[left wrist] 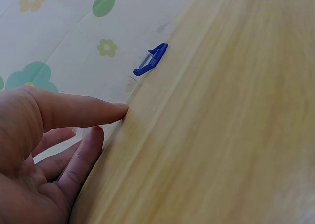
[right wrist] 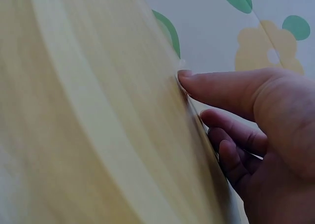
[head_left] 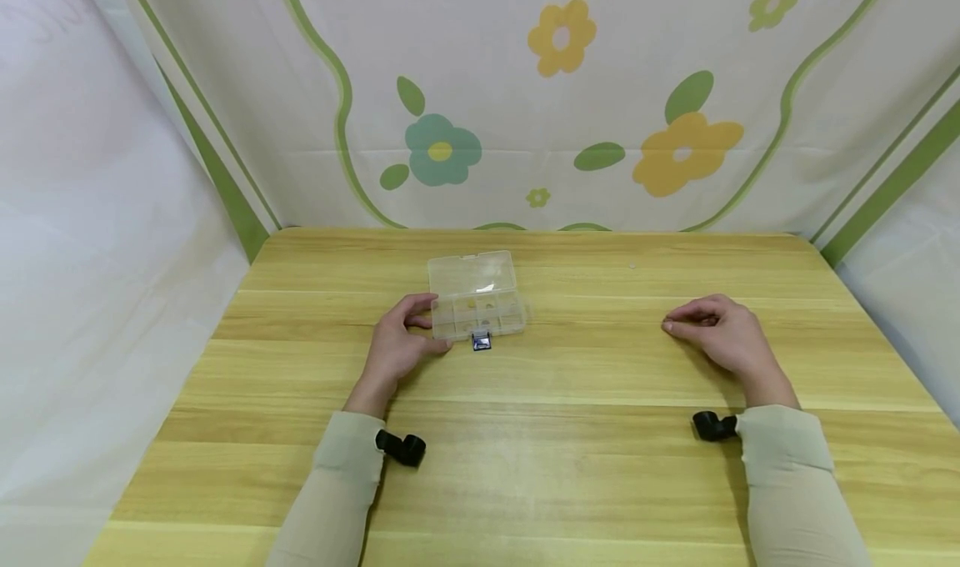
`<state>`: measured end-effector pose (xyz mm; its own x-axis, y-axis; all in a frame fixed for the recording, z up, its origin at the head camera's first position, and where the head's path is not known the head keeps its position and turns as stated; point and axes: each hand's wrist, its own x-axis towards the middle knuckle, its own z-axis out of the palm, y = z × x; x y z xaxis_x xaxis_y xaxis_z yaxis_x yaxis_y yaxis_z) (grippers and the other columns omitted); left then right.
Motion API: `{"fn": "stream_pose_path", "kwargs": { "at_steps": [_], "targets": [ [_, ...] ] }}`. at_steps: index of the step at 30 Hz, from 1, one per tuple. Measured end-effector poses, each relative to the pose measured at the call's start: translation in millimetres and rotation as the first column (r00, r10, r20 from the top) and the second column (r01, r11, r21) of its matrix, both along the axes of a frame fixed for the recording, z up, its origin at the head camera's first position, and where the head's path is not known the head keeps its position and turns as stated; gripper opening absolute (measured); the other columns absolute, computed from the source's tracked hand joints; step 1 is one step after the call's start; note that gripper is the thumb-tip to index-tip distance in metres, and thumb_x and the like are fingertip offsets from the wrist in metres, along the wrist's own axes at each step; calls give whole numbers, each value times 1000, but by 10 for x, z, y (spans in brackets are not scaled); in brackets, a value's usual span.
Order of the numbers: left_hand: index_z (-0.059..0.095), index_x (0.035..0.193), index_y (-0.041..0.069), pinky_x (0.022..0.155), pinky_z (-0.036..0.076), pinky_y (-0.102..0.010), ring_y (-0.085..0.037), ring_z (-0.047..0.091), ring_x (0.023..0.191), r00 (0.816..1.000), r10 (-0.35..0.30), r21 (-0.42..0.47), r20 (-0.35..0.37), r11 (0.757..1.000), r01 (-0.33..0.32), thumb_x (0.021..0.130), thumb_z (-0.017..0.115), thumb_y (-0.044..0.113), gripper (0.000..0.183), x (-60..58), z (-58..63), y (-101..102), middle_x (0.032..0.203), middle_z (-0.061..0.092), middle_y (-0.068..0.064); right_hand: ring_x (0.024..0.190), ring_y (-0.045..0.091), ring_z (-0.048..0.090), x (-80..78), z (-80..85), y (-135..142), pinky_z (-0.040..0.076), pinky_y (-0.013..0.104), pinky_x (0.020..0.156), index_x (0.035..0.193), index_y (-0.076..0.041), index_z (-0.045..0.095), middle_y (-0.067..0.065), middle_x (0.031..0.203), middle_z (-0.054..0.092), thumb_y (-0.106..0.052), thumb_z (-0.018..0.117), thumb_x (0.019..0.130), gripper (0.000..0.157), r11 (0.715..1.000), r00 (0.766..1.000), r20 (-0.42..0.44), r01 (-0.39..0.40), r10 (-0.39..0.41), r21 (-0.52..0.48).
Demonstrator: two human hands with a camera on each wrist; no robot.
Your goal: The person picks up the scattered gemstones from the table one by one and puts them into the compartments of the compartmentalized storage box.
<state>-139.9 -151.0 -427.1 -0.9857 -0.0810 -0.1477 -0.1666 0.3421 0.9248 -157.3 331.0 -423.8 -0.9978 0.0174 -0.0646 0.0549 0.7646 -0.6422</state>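
Observation:
A clear plastic compartment box [head_left: 441, 320] stands on the table with its lid [head_left: 472, 273] raised at the back. Several tiny pieces lie in its compartments. My left hand [head_left: 405, 338] holds the box's left end, thumb at the front corner and fingers along the side. Against the box's front edge is a small blue frame-like piece [head_left: 482, 341] with a pale middle; its blue edge [left wrist: 157, 56] shows in the left wrist view. Well to the right, my right hand [head_left: 716, 329] has thumb and fingertips together, low over the table. I cannot tell whether they pinch anything.
A tiny clear bit [head_left: 632, 266] lies on the wooden table [head_left: 555, 459] toward the back, between the hands. A flower-printed curtain [head_left: 510, 192] stands along the table's far edge. Black wrist mounts [head_left: 401, 448] sit at both sleeves.

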Motion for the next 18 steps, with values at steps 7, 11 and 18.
{"fn": "stream_pose_path", "kwargs": {
  "at_steps": [7, 11, 18],
  "targets": [
    [66, 145, 22, 104, 47, -43, -28, 62, 118, 1000, 1, 0, 6, 1000, -1, 76, 92, -2, 77, -2, 0, 0, 133, 68, -12, 103, 21, 60, -11, 9, -54, 45, 32, 84, 123, -15, 80, 12, 128, 69, -60, 71, 99, 51, 999, 999, 0, 37, -37, 7],
    [66, 145, 23, 104, 47, -42, -28, 62, 118, 1000, 2, 3, 8, 1000, -2, 77, 92, -1, 77, -2, 4, -1, 130, 68, -13, 104, 19, 62, -38, 17, -104, 45, 33, 87, 124, -14, 79, 14, 127, 72, -58, 70, 100, 51, 998, 997, -15, 70, -70, -2],
    [66, 145, 22, 103, 47, -42, -28, 62, 118, 1000, 1, 8, 10, 1000, -1, 77, 92, -1, 77, 2, -1, -6, 131, 69, -12, 111, 23, 60, -59, 16, -179, 45, 35, 90, 127, -11, 77, 15, 133, 67, -59, 69, 100, 56, 990, 992, -2, 129, -129, -51]
  ]
}}
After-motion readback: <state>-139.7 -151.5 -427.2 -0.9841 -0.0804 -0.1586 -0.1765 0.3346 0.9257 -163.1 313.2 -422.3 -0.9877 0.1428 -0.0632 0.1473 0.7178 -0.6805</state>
